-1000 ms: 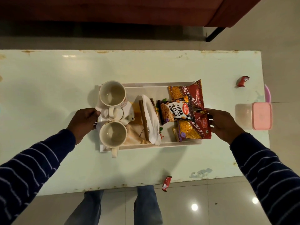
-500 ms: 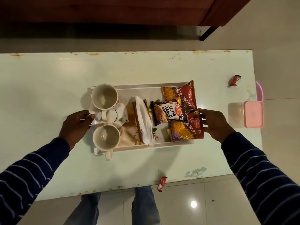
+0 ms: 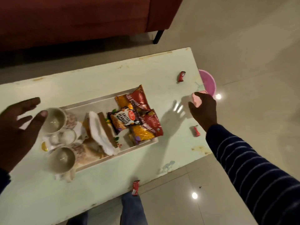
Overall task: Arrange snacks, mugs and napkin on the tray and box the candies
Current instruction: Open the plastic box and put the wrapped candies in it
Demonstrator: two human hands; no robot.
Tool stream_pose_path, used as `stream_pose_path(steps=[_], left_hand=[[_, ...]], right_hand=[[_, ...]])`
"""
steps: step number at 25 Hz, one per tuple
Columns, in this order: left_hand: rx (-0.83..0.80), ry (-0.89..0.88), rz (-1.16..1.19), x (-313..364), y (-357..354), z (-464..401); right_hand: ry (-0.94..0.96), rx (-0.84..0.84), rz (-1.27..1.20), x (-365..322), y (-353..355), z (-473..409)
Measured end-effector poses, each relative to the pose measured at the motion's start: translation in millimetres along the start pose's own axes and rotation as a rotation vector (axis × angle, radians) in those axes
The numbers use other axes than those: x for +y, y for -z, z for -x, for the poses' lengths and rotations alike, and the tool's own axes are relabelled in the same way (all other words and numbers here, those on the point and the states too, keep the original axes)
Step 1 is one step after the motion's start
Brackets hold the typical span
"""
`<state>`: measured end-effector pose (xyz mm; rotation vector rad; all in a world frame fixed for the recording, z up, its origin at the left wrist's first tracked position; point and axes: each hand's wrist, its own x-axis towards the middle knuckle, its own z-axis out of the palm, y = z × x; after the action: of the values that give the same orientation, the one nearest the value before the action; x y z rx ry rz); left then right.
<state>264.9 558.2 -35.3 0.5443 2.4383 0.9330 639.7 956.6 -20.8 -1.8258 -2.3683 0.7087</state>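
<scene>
A white tray (image 3: 103, 160) on the pale table holds two cream mugs (image 3: 54, 120) (image 3: 61, 158), a folded white napkin (image 3: 95, 127), a salted peanuts packet (image 3: 123, 119) and two red-and-yellow snack packets (image 3: 139, 98) (image 3: 149, 125). My left hand (image 3: 17, 127) hovers open, fingers spread, over the tray's left end. At the table's right edge my right hand (image 3: 204, 109) is closed around the pink-lidded candy box (image 3: 197, 99), hiding most of it. Three red wrapped candies (image 3: 181, 76) (image 3: 196, 131) (image 3: 135, 187) lie loose on the table.
A dark red sofa (image 3: 73, 18) stands beyond the table's far edge. A pink round tub (image 3: 208, 80) sits on the floor just past the right edge. My legs (image 3: 131, 208) are at the near edge. One candy lies right at that front edge.
Both hands have let go of the tray's ends. My right hand moved right onto the pink box; my left hand lifted and opened. The view swung right and tilted.
</scene>
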Motion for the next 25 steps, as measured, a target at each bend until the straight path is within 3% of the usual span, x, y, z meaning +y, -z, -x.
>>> stream_pose_path(steps=[3, 6, 9, 16, 20, 25], left_hand=[[-0.165, -0.093, -0.044, 38, -38, -7], [-0.200, -0.179, 0.018, 102, -84, 13], [-0.247, -0.386, 0.040, 149, -119, 41], [-0.352, -0.435, 0.042, 171, -165, 61], [-0.423, -0.409, 0.027, 178, -162, 64], [-0.387, -0.441, 0.022, 198, -144, 70]], right_hand=[[-0.079, -0.095, 0.200, 34, 4, -14], [-0.124, -0.170, 0.228, 54, -2, -24], [-0.118, -0.141, 0.152, 66, -9, -29], [-0.046, -0.057, -0.041, 75, -15, -27], [0.007, -0.001, -0.105, 49, -2, -16], [0.173, -0.011, -0.300, -43, 28, 32]])
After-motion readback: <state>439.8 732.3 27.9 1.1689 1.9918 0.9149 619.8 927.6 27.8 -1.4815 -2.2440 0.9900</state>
